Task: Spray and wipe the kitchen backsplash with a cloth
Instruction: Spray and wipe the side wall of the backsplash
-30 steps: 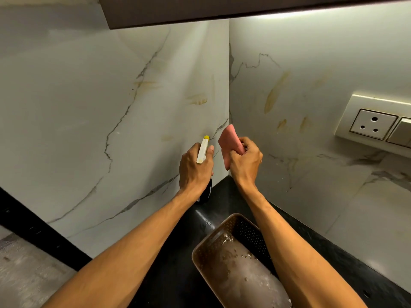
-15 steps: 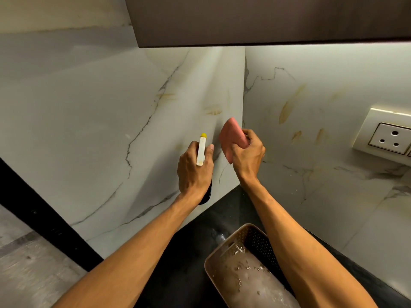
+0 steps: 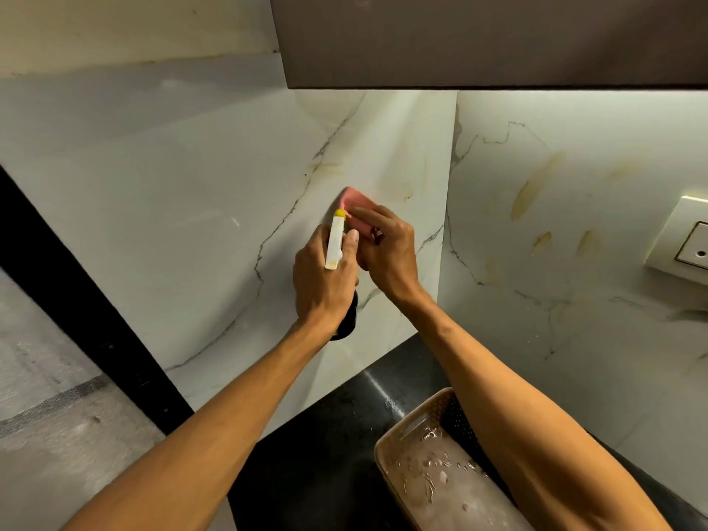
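My left hand (image 3: 323, 277) grips a dark spray bottle (image 3: 346, 320) with a white trigger head and yellow nozzle (image 3: 334, 239), held upright just in front of the left wall. My right hand (image 3: 387, 249) holds a pink cloth (image 3: 356, 205) and presses it against the white marble backsplash (image 3: 214, 208) near the corner, right behind the nozzle. Yellowish stains (image 3: 530, 195) mark the right wall panel, and fainter ones lie on the left panel by the cloth.
A beige perforated basket (image 3: 406, 427) with a wet bottom stands on the black counter (image 3: 325, 446) under my right forearm. A wall socket (image 3: 685, 243) sits at the right edge. A dark cabinet (image 3: 479, 36) hangs overhead.
My right hand carried the pink cloth left and up from beside the corner onto the left wall panel. The spray bottle rose slightly with my left hand.
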